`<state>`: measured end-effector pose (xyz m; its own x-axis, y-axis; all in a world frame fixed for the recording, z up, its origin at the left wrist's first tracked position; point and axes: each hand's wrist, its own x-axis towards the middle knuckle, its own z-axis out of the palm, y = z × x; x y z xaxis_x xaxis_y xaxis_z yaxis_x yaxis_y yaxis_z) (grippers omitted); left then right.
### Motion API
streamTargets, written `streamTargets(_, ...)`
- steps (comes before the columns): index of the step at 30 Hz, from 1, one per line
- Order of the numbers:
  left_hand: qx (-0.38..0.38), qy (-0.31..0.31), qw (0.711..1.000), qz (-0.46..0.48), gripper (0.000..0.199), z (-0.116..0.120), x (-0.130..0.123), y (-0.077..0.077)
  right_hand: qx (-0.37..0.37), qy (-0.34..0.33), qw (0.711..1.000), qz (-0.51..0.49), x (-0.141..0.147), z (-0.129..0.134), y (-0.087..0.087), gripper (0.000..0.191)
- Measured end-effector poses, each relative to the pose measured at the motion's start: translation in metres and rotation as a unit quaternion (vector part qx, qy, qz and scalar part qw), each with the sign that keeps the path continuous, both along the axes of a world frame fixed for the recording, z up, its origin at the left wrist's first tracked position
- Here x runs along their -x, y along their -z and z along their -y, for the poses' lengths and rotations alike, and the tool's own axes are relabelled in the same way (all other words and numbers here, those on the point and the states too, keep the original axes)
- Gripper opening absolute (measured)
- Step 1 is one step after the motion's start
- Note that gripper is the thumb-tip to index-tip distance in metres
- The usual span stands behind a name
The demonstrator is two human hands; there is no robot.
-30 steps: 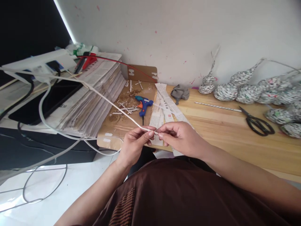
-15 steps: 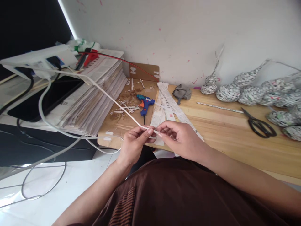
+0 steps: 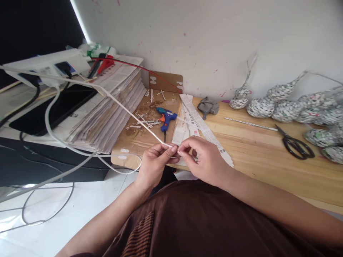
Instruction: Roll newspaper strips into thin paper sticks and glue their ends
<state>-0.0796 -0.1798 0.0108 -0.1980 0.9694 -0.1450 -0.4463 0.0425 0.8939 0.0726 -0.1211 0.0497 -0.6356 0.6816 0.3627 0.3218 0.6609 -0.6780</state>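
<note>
A long, thin white rolled-paper stick runs from the upper left, bends over the newspaper stack, and slopes down to my hands. My left hand is closed on its near end, thumb pressed over the fingers. Against it, my right hand pinches the tip of the stick between thumb and forefinger. The tip itself is mostly hidden by the fingers. Just beyond the hands lie printed newspaper strips and a blue hot glue gun on cardboard.
At left is a newspaper stack with a black phone and a power strip. White cables loop nearby. On the right lie scissors, a striped paper stick, a grey cloth item and several woven paper gourds.
My right thumb and forefinger have drawn into a tighter pinch at the stick's end. The left hand keeps its hold. The view has shifted slightly.
</note>
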Motion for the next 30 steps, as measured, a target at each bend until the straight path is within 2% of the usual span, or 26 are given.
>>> streamTargets(4, -0.013, 0.003, 1.0, 0.02, 0.011, 0.0, 0.0, 0.0, 0.179, 0.013, 0.984, -0.019, 0.004, -0.004, -0.002, 0.003)
streamTargets(8, -0.022, 0.02, 0.999, 0.034, 0.013, 0.0, 0.001, 0.003, 0.341, 0.007, 0.939, -0.045, 0.008, -0.009, -0.001, 0.011)
streamTargets(10, -0.023, 0.024, 0.999, 0.034, 0.013, 0.0, 0.002, 0.006, 0.403, -0.008, 0.914, -0.051, 0.009, -0.012, 0.0, 0.014)
streamTargets(12, -0.019, 0.021, 0.999, 0.04, 0.013, 0.0, 0.004, 0.008, 0.433, -0.029, 0.9, -0.046, 0.011, -0.018, 0.002, 0.016)
streamTargets(15, -0.012, -0.002, 0.998, 0.054, 0.014, 0.0, 0.008, 0.009, 0.419, -0.035, 0.907, -0.001, 0.015, -0.037, 0.007, 0.017)
streamTargets(20, -0.009, -0.032, 0.998, 0.06, 0.017, 0.001, 0.018, 0.009, 0.354, 0.055, 0.929, 0.092, 0.038, -0.083, 0.025, 0.019)
streamTargets(22, -0.007, -0.032, 0.997, 0.064, 0.017, 0.002, 0.021, 0.009, 0.316, 0.079, 0.936, 0.132, 0.055, -0.096, 0.03, 0.031)
streamTargets(26, -0.008, -0.03, 0.997, 0.075, 0.015, 0.001, 0.027, 0.01, 0.213, 0.109, 0.941, 0.239, 0.088, -0.108, 0.029, 0.062)
streamTargets(28, -0.01, -0.033, 0.996, 0.08, 0.015, 0.001, 0.03, 0.009, 0.167, 0.121, 0.941, 0.27, 0.098, -0.111, 0.028, 0.061)
streamTargets(30, -0.013, -0.035, 0.995, 0.089, 0.014, 0.001, 0.033, 0.008, 0.157, 0.127, 0.941, 0.271, 0.102, -0.113, 0.027, 0.052)
